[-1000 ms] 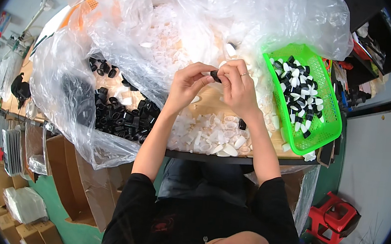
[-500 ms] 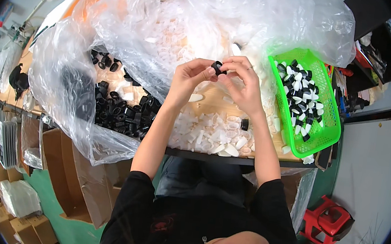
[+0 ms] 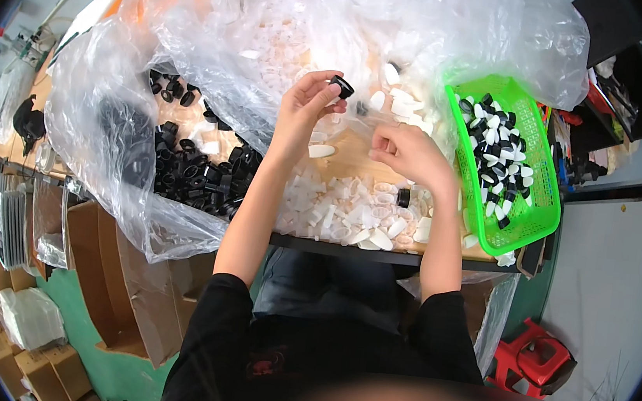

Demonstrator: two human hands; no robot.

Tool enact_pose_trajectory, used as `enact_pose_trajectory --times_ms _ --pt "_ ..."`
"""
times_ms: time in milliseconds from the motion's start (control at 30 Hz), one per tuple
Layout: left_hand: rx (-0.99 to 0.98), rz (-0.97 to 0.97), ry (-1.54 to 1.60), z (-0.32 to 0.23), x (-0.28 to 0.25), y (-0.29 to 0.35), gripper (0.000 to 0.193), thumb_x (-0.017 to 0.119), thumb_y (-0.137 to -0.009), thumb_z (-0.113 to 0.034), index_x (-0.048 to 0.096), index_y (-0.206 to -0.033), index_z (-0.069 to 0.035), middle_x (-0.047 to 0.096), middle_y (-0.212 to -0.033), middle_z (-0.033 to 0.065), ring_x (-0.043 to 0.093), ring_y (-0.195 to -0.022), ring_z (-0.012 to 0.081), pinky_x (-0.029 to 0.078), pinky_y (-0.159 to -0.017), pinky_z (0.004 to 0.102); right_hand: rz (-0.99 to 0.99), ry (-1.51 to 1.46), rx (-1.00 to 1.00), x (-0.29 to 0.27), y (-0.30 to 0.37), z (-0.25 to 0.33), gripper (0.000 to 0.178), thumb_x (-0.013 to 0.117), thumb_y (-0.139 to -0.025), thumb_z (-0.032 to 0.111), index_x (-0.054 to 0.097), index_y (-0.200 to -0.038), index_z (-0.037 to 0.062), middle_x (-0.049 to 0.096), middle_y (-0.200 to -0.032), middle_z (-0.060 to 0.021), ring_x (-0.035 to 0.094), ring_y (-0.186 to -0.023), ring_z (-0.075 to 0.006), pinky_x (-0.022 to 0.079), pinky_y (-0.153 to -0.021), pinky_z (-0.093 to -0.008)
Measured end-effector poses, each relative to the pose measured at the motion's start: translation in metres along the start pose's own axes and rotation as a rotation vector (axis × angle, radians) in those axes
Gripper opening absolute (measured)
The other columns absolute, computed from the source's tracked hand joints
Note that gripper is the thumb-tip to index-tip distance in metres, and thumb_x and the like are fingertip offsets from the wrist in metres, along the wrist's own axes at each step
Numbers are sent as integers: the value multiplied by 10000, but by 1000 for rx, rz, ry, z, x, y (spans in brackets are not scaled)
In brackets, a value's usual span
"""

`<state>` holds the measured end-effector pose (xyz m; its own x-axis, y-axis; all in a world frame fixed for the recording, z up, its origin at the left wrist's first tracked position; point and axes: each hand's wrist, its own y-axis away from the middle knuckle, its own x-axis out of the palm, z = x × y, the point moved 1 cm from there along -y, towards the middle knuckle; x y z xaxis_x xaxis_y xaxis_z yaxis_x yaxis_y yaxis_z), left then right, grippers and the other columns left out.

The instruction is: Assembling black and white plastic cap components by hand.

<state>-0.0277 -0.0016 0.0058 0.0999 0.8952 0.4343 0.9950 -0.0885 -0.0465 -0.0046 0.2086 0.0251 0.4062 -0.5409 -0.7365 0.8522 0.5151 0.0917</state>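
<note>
Raised above the table, my left hand (image 3: pixel 305 109) pinches a small black ring-shaped plastic piece (image 3: pixel 341 87) between thumb and fingers. My right hand (image 3: pixel 413 155) is apart from it, lower and to the right, with its fingers curled in. Whatever those fingers may hold is hidden. Just beyond the right hand lie several white oval pieces (image 3: pixel 407 106). Translucent and white pieces (image 3: pixel 343 211) are heaped along the near table edge, and a single black ring piece (image 3: pixel 403 198) rests among them by my right wrist.
A heap of black ring pieces (image 3: pixel 202 180) lies left of my left forearm, partly under clear plastic sheeting (image 3: pixel 124 101). On the right stands a green basket (image 3: pixel 498 246) holding black-and-white pieces. A red stool (image 3: pixel 539 356) and cardboard boxes (image 3: pixel 56 376) are on the floor.
My hands, together on the black piece before, have separated. The left has lifted the piece slightly up and left; the right has let go and moved down and right, fingers curling.
</note>
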Motion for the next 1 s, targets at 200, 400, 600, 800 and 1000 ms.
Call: enact_pose_trajectory --times_ms 200,400,600,800,1000 --pt "18 -19 55 -2 -4 -1 189 583 -944 -93 611 -1108 -3 663 -990 61 636 -857 143 534 -792 290 -205 378 4 28 -9 -2 115 656 -800 127 609 -874 53 644 -884 -117 639 -844 -312 524 -750 -420" --pt "66 -26 81 -1 -7 -4 183 571 -947 -72 610 -1111 0 667 -990 72 646 -861 155 538 -790 294 -234 240 -328 66 -27 24 153 641 -803 136 638 -944 76 641 -976 -85 619 -934 -268 522 -807 -389" --pt "75 -12 75 0 -9 -5 198 584 -941 -75 609 -1121 4 669 -1003 78 652 -868 161 542 -803 300 -100 233 -329 67 -25 19 177 630 -802 125 655 -975 93 651 -1018 -75 607 -998 -263 523 -806 -388" --pt "88 -24 48 0 -12 -4 209 566 -947 -70 607 -1131 18 664 -1001 86 657 -878 168 560 -796 300 -113 44 -163 46 -25 21 108 609 -823 102 678 -899 70 671 -869 -103 641 -857 -313 516 -778 -400" --pt "135 61 -65 -2 -1 -3 225 589 -939 -67 602 -1148 14 665 -1024 80 635 -944 151 528 -867 316 -260 316 -635 107 -33 32 175 602 -795 58 679 -953 66 679 -909 -69 640 -906 -238 538 -777 -363"
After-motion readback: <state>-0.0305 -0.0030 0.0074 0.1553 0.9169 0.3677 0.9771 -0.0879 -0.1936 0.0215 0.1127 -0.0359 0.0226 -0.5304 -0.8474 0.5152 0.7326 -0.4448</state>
